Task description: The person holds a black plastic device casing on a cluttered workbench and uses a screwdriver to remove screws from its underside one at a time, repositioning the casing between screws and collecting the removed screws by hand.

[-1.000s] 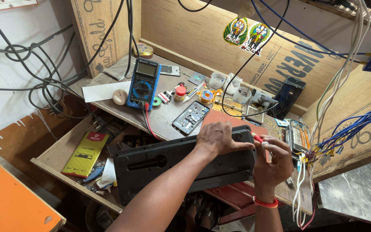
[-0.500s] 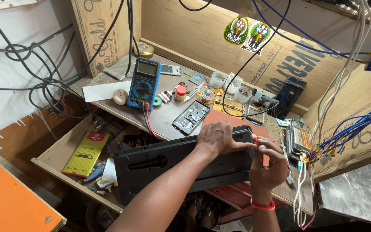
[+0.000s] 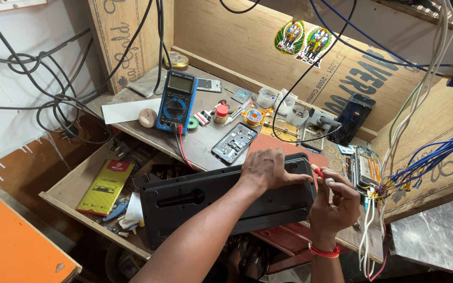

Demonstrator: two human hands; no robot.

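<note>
Since a second ago the right hand [image 3: 336, 202] has drawn back slightly from the end of the long black device [image 3: 226, 202], fingers pinched on a red-handled tool [image 3: 318, 172] at its corner, so work there continues. The left hand [image 3: 268, 167] presses flat on the device, which spans the open drawer [image 3: 64, 196] below the bench [image 3: 200, 141]. One blue multimeter [image 3: 176, 102] and two opened phones [image 3: 234, 142] [image 3: 365, 166] lie by

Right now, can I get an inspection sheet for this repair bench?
Surface: wooden bench, crowded, drawer open below.
Job's things: long black device casing on edge; red-handled screwdriver at its right end.
Clutter: blue multimeter, opened phone, dark phone, yellow box.
Grippers: left hand presses the casing; right hand holds the screwdriver.
Cables: black leads left, blue and white wires right.
Surroundings: plywood walls.
</note>
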